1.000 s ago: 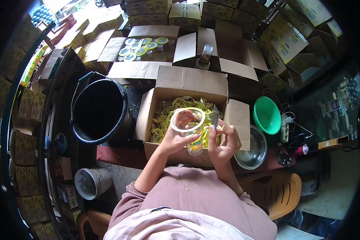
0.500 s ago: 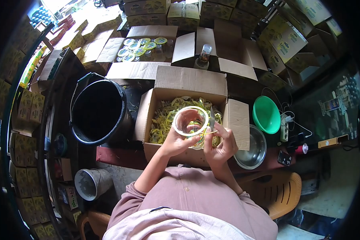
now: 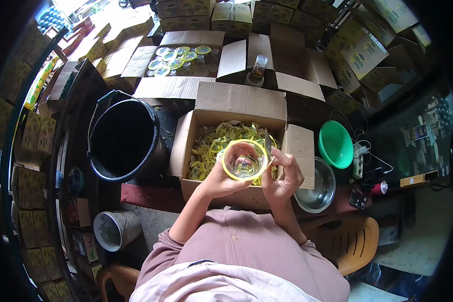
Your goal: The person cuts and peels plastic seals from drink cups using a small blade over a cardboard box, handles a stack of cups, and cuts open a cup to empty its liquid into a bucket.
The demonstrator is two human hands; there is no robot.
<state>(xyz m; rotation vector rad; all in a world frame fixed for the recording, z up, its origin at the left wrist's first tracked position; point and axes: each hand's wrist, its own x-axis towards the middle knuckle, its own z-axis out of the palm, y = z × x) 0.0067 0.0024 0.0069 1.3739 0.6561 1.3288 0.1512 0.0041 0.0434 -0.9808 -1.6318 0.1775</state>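
Observation:
A clear plastic cup [image 3: 245, 160] with a yellow rim is tilted so its open mouth faces me. My left hand [image 3: 217, 180] is closed around its left side and underside. At the cup's right edge, my right hand [image 3: 283, 177] is closed on a knife, with the thin blade [image 3: 268, 140] pointing up and away. The right fingers are close to the rim; whether they touch it I cannot tell. Below both hands, an open cardboard box [image 3: 241, 96] contains a heap of yellow and clear plastic strips [image 3: 206, 151].
A black bucket [image 3: 158, 146] stands left of the box. To the right are a green bowl [image 3: 335, 144], a metal bowl [image 3: 319, 189] and a power strip [image 3: 358, 163]. Behind, another carton [image 3: 173, 88] contains yellow-lidded cups [image 3: 175, 64], beside a glass bottle [image 3: 256, 71].
The cup has moved slightly right and toward me, and its mouth has turned more to the right. My right hand has shifted a little right with the knife.

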